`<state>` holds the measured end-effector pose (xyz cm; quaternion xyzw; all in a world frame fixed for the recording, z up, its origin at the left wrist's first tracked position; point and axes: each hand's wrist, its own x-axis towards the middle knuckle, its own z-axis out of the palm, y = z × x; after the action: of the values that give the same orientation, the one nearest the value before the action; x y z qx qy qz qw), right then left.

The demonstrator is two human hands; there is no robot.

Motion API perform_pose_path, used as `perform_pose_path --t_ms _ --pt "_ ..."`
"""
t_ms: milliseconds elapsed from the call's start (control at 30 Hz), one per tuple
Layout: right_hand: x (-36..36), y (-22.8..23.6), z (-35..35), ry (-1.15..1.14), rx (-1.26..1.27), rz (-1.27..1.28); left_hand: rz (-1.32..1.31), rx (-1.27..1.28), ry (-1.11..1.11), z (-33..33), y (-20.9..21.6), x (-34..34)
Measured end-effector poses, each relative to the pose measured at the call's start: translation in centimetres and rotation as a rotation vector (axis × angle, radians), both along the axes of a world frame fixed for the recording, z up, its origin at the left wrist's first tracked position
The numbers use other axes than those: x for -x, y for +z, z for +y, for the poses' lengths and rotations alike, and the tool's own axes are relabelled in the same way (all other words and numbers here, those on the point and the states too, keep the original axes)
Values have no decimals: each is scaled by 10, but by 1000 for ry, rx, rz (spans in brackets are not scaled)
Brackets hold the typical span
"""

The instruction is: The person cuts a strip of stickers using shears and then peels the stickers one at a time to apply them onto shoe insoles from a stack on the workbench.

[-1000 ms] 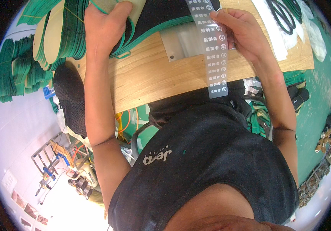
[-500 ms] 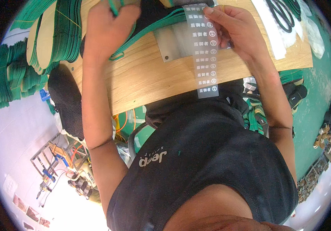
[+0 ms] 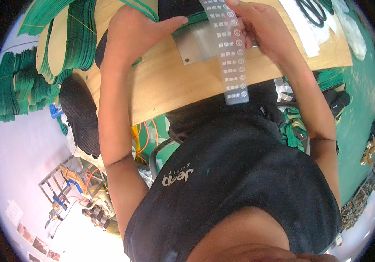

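Note:
My right hand (image 3: 259, 30) pinches a long translucent strip of white printed labels (image 3: 230, 56) near its upper part. The strip's free end hangs past the table's near edge in front of my black shirt. On the left, my left hand (image 3: 130, 35) rests by green-edged black fabric (image 3: 176, 8), its thumb stretched out to the right along the green edge. Its other fingers are partly hidden. Between the hands a flat greyish plate (image 3: 191, 50) with a small hole in its corner lies on the wooden table (image 3: 165, 91), partly behind the strip.
Stacks of green-edged insole-shaped pieces (image 3: 80, 35) stand at the left, with more green bundles (image 3: 17, 87) beyond. A black mesh piece (image 3: 80, 113) hangs off the table's left edge. White sheets, black loops (image 3: 311, 13) and a clear plastic bag (image 3: 353, 37) are at the right.
My left thumb has spread out to the right, away from a green edging or cord it was gripping. The label strip has shifted slightly up and now curves, still in my right hand.

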<state>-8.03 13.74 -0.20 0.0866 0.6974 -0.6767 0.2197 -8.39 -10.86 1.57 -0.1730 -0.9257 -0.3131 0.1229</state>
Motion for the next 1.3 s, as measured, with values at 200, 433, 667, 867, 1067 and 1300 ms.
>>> perform_pose_path --t_ms 200,433,667,867,1067,1300 --pt "-1 -19 14 11 -130 96 -212 -75 35 2 6 -2" --pt "0 -37 54 -259 309 353 -207 -204 9 1 6 -3" --pt "12 -22 15 -327 466 184 77 -104 -39 -14 -8 0" --pt "13 -39 23 29 109 159 -74 -692 12 -34 -17 13" --pt "7 -36 18 106 -7 205 -22 -565 16 -33 -11 9" --pt "7 -12 3 32 -92 63 -35 -502 62 -33 -14 8"
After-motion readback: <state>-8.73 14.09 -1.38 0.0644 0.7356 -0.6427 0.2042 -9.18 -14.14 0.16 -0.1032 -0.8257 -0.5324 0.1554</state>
